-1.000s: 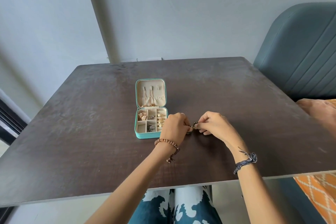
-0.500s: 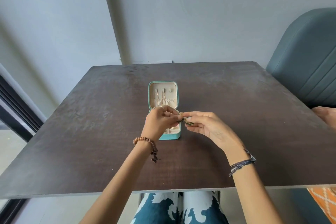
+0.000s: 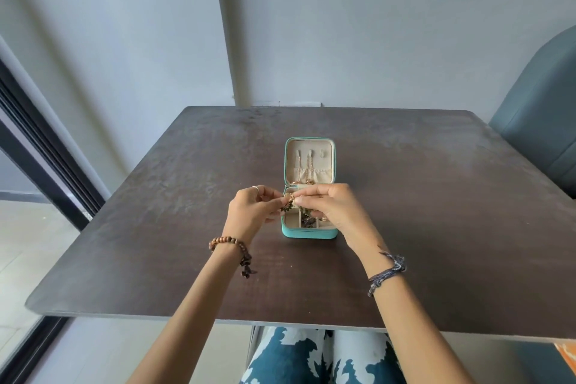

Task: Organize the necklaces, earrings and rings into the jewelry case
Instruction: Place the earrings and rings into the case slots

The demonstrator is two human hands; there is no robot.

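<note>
Dark, mottled brown table [image 3: 193,227] against a pale grey wall [image 3: 374,25]; teal upholstered seat [image 3: 542,121] at right, dark window frame [image 3: 40,150] at left. Mid-table, turquoise jewelry case [image 3: 308,232], lid up, gold chains hanging inside. Above its tray, left hand [image 3: 249,215] and right hand [image 3: 335,209] both pinching one small gold-and-dark jewelry piece [image 3: 289,200].
</note>
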